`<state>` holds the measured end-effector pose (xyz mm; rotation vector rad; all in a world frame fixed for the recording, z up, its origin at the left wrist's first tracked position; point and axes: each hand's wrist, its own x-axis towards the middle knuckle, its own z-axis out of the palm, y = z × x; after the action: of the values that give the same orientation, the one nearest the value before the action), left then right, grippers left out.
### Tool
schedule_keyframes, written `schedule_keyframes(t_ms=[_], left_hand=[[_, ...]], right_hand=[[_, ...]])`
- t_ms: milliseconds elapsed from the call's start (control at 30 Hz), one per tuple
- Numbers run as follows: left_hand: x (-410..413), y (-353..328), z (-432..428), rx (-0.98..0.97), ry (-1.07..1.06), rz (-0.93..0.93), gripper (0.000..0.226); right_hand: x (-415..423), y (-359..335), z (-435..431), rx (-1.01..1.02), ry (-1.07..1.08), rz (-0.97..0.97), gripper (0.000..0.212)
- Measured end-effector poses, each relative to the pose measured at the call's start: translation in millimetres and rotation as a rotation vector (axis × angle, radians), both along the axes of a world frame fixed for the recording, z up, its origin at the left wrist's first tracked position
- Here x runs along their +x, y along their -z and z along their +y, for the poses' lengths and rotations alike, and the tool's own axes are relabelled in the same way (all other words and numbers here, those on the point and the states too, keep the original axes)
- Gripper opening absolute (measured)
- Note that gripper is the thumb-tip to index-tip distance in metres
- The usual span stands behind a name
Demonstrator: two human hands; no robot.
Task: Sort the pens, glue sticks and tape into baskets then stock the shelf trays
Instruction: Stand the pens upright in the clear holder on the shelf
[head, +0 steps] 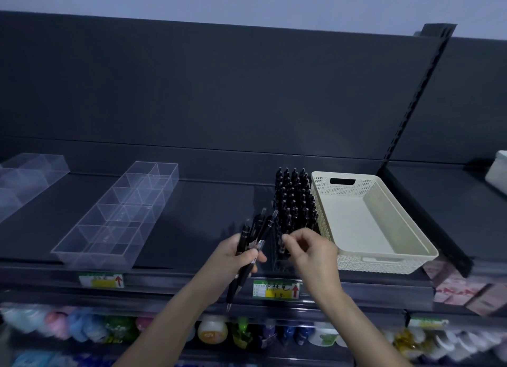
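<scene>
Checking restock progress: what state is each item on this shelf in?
Left hand, gripping a bunch of black pens.
Shelved pens, standing upright in rows.
Right hand, fingers curled beside the shelved pens; hold unclear.
Cream basket, empty.
Divided clear tray, empty.

One cream basket, two empty clear divided trays, one full tray of black pens too many to count, about four loose pens in the left grip, two price labels on the shelf's front edge

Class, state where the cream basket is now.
Head view: the cream basket sits right of centre on the dark shelf, immediately right of the upright black pens.
</scene>
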<state>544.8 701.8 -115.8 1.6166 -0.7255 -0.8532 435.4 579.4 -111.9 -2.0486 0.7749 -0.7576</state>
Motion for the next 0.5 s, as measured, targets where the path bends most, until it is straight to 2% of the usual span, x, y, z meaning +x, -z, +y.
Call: schedule_keyframes(t_ms=[100, 233, 333, 500], left_hand=[[-5.2, -1.4, -6.5, -0.035, 0.048, 0.003, 0.017], [-11.5, -4.3, -14.6, -0.072, 0.084, 0.032, 0.017], [-12.8, -3.8, -16.5, -0.083, 0.095, 0.120, 0.015], [-14.6, -5.4, -20.4, -0.099, 0.069, 0.098, 0.012]], right_hand=[[0.4, -14.8, 6.3, 0.146, -0.088, -0.035, 0.018], [-0.3, -17.4, 2.5, 0.354, -0.124, -0.108, 0.033], [-6.1, -18.5, -5.5, 0.501, -0.168, -0.144, 0.032], [-9.4, -16.6, -11.1, 0.545, -0.167, -0.149, 0.027]])
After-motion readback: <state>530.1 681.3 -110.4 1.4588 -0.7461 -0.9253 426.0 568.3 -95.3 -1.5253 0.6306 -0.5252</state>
